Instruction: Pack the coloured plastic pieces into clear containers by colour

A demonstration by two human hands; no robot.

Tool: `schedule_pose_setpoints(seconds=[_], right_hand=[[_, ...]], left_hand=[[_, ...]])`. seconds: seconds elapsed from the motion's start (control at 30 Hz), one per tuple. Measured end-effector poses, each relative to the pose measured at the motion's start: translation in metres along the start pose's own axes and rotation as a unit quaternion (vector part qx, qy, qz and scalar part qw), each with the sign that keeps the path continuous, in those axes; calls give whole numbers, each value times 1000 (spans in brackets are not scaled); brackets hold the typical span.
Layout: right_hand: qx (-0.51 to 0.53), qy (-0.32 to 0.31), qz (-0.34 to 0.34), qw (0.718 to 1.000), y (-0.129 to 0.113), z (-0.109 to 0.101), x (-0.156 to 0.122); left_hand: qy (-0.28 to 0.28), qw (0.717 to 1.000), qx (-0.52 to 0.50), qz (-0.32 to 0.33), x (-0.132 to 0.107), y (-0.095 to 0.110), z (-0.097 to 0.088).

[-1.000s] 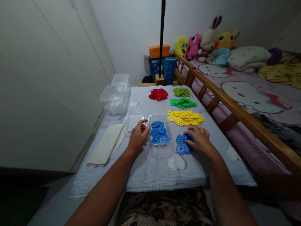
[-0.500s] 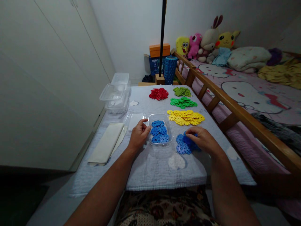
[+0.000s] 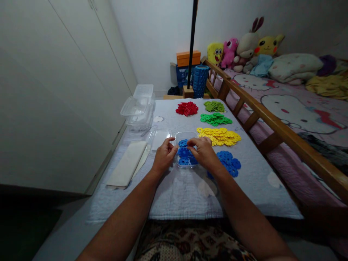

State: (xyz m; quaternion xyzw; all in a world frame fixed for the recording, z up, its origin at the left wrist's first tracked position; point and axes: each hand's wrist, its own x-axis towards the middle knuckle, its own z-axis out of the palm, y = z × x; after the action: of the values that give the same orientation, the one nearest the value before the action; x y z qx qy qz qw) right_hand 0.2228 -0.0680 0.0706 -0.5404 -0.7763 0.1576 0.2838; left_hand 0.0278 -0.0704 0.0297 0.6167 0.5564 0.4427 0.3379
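Observation:
A clear plastic container [image 3: 187, 167] stands on the cloth in front of me, with several blue flower-shaped plastic discs [image 3: 183, 161] inside. My left hand [image 3: 164, 155] grips its left rim, thumb and fingers curled at the edge. Over the container's right side, my right hand [image 3: 200, 149] is closed in a pinch, with a blue disc [image 3: 185, 152] at its fingertips; the fingers partly hide it. A loose pile of blue discs [image 3: 230, 163] lies to the right, partly behind my right forearm.
Yellow discs [image 3: 220, 136], green discs [image 3: 215, 119], olive-green discs [image 3: 214, 106] and red discs [image 3: 187, 108] lie in piles farther back. Stacked clear containers [image 3: 138, 112], a clear lid [image 3: 160, 139] and a folded beige cloth [image 3: 127, 165] are on the left. A wooden bed rail [image 3: 266, 119] borders the right side.
My right hand has moved left from the blue pile to above the container, bringing blue disc material with it. My left hand keeps its place at the rim. The view has shifted slightly.

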Motion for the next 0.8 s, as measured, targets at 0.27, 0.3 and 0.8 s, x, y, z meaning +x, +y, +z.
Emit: schedule_pose_setpoints(seconds=[0.27, 0.3, 0.8], right_hand=[[16, 65, 22, 998, 44, -23, -16], [11, 61, 25, 998, 50, -28, -21], [-177, -165, 35, 970, 64, -40, -84]], left_hand=[[-2, 1000, 1, 2, -1, -2, 1], [-3, 1000, -2, 3, -1, -2, 2], [2, 1000, -8, 10, 0, -5, 3]])
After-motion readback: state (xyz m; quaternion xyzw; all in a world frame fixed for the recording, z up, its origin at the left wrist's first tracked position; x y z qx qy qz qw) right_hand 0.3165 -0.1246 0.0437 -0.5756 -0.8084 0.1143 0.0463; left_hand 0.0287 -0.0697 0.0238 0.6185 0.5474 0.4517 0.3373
